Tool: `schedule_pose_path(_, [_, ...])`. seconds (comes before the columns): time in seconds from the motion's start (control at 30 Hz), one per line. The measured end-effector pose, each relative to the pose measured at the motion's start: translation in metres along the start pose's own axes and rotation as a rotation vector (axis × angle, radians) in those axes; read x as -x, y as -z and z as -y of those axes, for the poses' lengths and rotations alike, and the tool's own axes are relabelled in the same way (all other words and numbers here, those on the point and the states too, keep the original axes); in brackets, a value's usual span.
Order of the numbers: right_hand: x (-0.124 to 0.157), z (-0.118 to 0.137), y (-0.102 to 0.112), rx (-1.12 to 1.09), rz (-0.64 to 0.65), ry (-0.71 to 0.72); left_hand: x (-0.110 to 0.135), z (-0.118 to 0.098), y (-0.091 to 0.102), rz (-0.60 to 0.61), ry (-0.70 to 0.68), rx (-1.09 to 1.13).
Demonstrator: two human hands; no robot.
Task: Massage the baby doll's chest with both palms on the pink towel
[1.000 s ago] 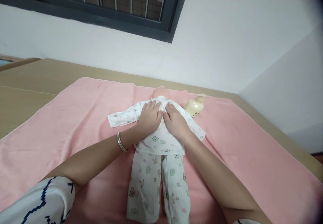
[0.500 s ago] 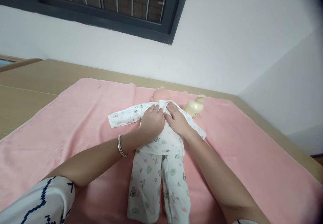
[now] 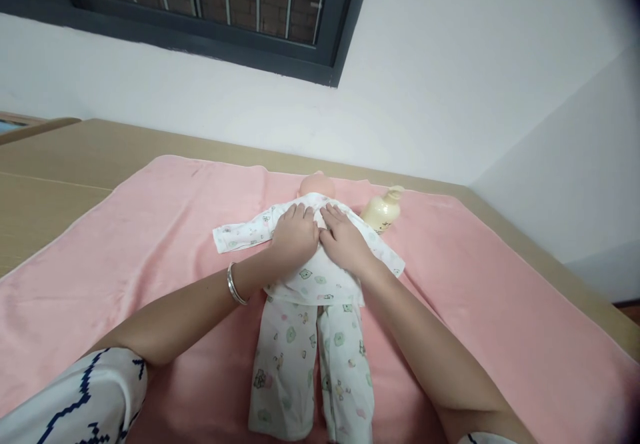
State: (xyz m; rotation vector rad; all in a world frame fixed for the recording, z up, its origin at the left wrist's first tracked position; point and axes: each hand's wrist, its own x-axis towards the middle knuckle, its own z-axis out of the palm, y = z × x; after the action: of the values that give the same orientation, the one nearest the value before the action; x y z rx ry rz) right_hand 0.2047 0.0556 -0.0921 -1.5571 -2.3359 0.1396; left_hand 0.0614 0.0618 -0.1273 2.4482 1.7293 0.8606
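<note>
Baby doll with a rounded pinkish head [image 3: 317, 185], dressed in a white long-sleeved top [image 3: 325, 287] and matching white trousers [image 3: 285, 364], both with small green and pink prints. It lies stretched out on a pink soft-fabric blanket [image 3: 480, 297] over a pale wood-coloured worktop [image 3: 100, 147], head at far end, legs toward the wearer. Can't tell if face up or down.

Doll's torso sits directly under both hands. Left hand [image 3: 295, 234] rests on the torso's left half, right hand [image 3: 345, 241] on the right half, fingers pointing at the head, tips just below the collar. Grip on both: spread flat-ish, not clamped on anything; left fingers slightly bent. Thumbs close together at the torso's middle; can't tell if they touch. Head, lower hem and trousers lie outside the grip; sleeves splay out either side.

Silver metal bangle [image 3: 235, 284] on left wrist. Pale yellow pump bottle [image 3: 383, 214] on the blanket, just beside the right-hand sleeve.
</note>
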Motion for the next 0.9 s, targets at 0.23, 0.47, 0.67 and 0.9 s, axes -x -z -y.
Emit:
schedule_pose_path(0.23, [0.003, 0.003, -0.005, -0.027, -0.074, -0.001, -0.001, 0.001, 0.012, 0.07, -0.2, 0.025])
schedule_pose_path(0.47, [0.009, 0.021, 0.003, 0.012, -0.031, -0.058, -0.012, 0.016, -0.001, 0.057, -0.015, 0.048])
schedule_pose_path(0.67, [-0.01, -0.015, -0.003, -0.129, -0.005, -0.048, 0.005, -0.003, 0.0, 0.065, -0.057, 0.016])
schedule_pose_path(0.9, [0.015, 0.025, -0.004, 0.104, -0.082, -0.078, -0.014, 0.017, 0.002, 0.102, -0.028, 0.137])
